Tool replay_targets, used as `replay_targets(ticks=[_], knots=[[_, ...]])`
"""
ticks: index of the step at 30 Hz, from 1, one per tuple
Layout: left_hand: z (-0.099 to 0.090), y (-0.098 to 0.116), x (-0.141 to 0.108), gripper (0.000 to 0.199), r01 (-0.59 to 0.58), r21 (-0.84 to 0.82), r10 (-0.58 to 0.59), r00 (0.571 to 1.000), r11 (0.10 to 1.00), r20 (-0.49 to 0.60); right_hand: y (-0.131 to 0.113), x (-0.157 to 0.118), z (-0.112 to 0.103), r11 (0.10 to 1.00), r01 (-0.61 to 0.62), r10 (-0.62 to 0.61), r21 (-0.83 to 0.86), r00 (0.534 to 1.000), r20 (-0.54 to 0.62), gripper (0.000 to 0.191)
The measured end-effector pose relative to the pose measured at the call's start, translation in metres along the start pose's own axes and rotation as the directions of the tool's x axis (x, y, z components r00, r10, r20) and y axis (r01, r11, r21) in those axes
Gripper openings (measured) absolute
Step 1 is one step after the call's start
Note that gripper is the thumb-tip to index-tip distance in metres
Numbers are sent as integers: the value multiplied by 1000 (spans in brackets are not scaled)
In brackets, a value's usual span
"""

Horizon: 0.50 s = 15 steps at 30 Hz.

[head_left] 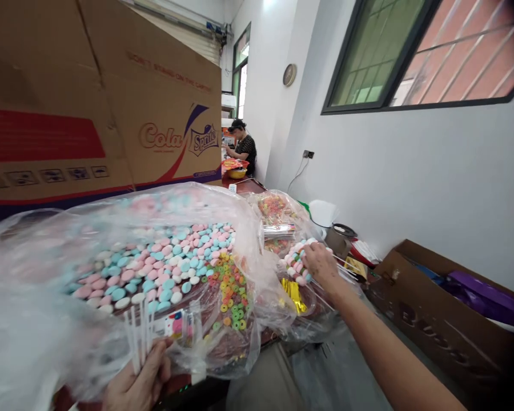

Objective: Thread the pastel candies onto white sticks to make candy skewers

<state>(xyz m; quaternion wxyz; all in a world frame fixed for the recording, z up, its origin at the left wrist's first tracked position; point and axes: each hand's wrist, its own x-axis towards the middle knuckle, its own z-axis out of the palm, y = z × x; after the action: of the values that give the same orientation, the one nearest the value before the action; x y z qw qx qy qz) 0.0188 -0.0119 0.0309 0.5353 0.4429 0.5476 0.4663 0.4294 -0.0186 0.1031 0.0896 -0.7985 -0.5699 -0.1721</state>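
My left hand (141,379) is closed around several thin white sticks (137,334), which fan upward at the lower left. To the right, my right hand (321,262) reaches over a pile of candy skewers (294,264), its fingers curled on one of them. White stick ends poke out to the right of that hand. Pink, blue and white candy discs (167,265) lie spread in a large clear plastic bag. Small colourful ring candies (231,291) lie next to them, nearer to me. Gold twist ties (293,294) rest just below the skewers.
A large cardboard box (167,114) stands behind the candy on the left. More ring candies fill a bag (272,205) farther back. An open carton (437,319) with purple packaging sits at the right. Another person (244,149) works at the far end, near a yellow basin (236,173).
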Motion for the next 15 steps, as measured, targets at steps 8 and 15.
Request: replay_targets(ticks=[8, 15], knots=[[-4, 4, 0, 60, 5, -115, 9, 993, 993, 119, -54, 6, -36, 923, 352, -215, 155, 806, -552, 31], [-5, -2, 2, 60, 32, -174, -9, 992, 984, 129, -216, -1, -44, 574, 671, -557, 470, 740, -377, 25]])
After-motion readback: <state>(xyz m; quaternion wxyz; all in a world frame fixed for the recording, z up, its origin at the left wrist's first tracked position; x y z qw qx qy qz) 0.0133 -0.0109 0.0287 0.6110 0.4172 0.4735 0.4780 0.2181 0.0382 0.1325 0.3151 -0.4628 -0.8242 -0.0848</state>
